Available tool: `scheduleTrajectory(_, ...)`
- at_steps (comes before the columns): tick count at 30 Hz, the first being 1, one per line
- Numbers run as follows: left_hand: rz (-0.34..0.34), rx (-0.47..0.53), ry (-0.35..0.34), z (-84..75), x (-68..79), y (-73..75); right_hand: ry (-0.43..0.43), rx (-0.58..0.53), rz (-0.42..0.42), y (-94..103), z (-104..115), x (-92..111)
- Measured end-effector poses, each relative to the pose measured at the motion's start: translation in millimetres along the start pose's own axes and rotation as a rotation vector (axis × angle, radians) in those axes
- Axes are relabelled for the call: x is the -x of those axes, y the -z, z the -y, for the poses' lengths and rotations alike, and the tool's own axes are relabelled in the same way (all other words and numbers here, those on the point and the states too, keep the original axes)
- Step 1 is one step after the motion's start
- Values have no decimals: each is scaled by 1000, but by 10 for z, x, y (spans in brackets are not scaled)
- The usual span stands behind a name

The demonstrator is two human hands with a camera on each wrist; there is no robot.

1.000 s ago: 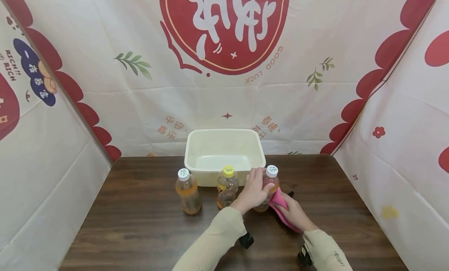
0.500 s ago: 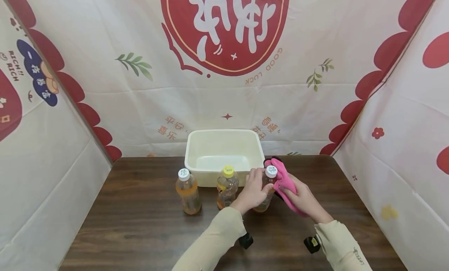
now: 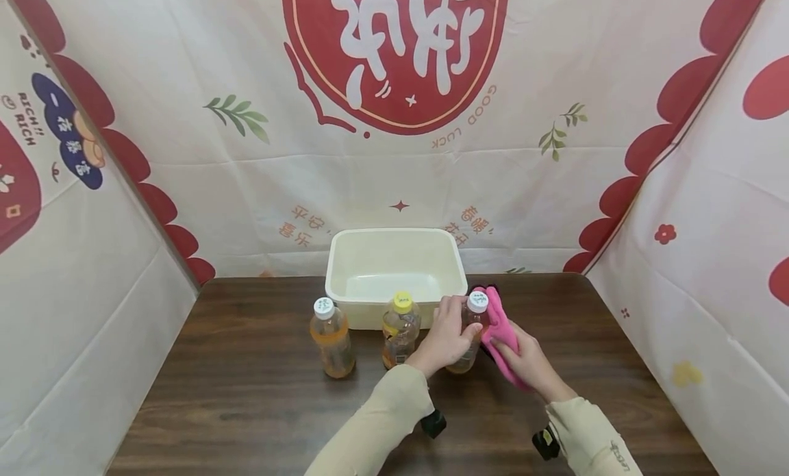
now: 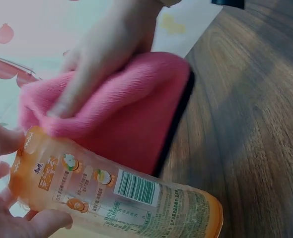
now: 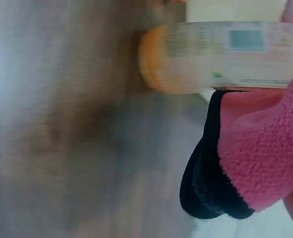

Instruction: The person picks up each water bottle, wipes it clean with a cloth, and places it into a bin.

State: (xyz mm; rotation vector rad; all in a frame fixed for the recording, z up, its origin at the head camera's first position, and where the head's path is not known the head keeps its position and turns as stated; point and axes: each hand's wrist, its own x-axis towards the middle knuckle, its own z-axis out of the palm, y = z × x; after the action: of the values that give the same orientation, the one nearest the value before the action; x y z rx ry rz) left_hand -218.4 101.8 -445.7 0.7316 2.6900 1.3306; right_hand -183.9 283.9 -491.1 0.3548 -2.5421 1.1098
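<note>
A clear plastic bottle (image 3: 466,356) with a white cap and an orange-printed label stands at the right of a row of three. My left hand (image 3: 448,333) grips it around its upper part, thumb toward the front. A pink fleecy cloth (image 3: 502,335) with a black edge is bunched in my right hand (image 3: 530,361), pressed to the bottle's right side. In the left wrist view the cloth (image 4: 121,104) touches the bottle (image 4: 116,183) near its shoulder. The right wrist view catches the cloth (image 5: 265,148) just beside the bottle (image 5: 226,54), somewhat blurred.
A yellow-capped bottle (image 3: 399,332) and another white-capped bottle (image 3: 335,346) stand upright to the left on the dark wooden table (image 3: 246,394). Behind them sits a cream plastic tub (image 3: 364,314). Printed fabric walls (image 3: 394,181) enclose the back and both sides.
The right hand has moved the pink cloth up and away along the bottle's right side, then slightly back toward me. My left hand and the bottles keep their places.
</note>
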Motion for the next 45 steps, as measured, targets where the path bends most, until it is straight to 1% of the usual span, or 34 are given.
scheduleTrajectory(3,-13,1,-14,1,17,2,6,42,32,-146,-134,111)
scheduleTrajectory(5,-16,-2,-25,5,21,4,-20,63,80,-248,-223,173)
scheduleTrajectory(8,-16,4,-48,10,18,19,-84,70,173,-360,-324,218)
scheduleTrajectory(10,-17,5,-46,11,13,25,-123,64,202,-410,-362,228)
scheduleTrajectory(11,-25,8,-44,9,10,26,-127,66,208,-427,-373,233)
scheduleTrajectory(13,-49,37,-17,-11,4,16,-132,73,209,-458,-389,245)
scheduleTrajectory(17,-122,100,93,-92,-22,-55,-172,70,182,-482,-377,305)
scheduleTrajectory(19,-153,117,136,-133,-43,-97,-207,55,182,-483,-366,336)
scheduleTrajectory(20,-166,116,146,-150,-51,-108,-230,48,185,-480,-357,347)
scheduleTrajectory(22,-178,121,145,-164,-70,-115,-252,43,197,-466,-348,360)
scheduleTrajectory(24,-181,130,131,-161,-84,-110,-273,42,207,-442,-349,367)
scheduleTrajectory(26,-180,143,116,-161,-81,-87,-276,50,207,-415,-348,372)
scheduleTrajectory(28,-161,123,94,-160,-78,-64,-272,57,202,-386,-354,378)
scheduleTrajectory(32,-109,62,37,-159,-59,-13,-239,90,162,-305,-363,377)
scheduleTrajectory(33,-97,61,24,-154,-58,-4,-225,99,153,-274,-365,371)
scheduleTrajectory(36,-79,75,19,-136,-46,19,-207,124,126,-153,-346,326)
scheduleTrajectory(39,-76,62,10,-119,-35,40,-205,129,106,10,-273,236)
scheduleTrajectory(42,-67,25,4,-116,-25,58,-190,129,73,198,-131,103)
scheduleTrajectory(45,-56,-16,-7,-126,-17,67,-126,107,40,362,64,-44)
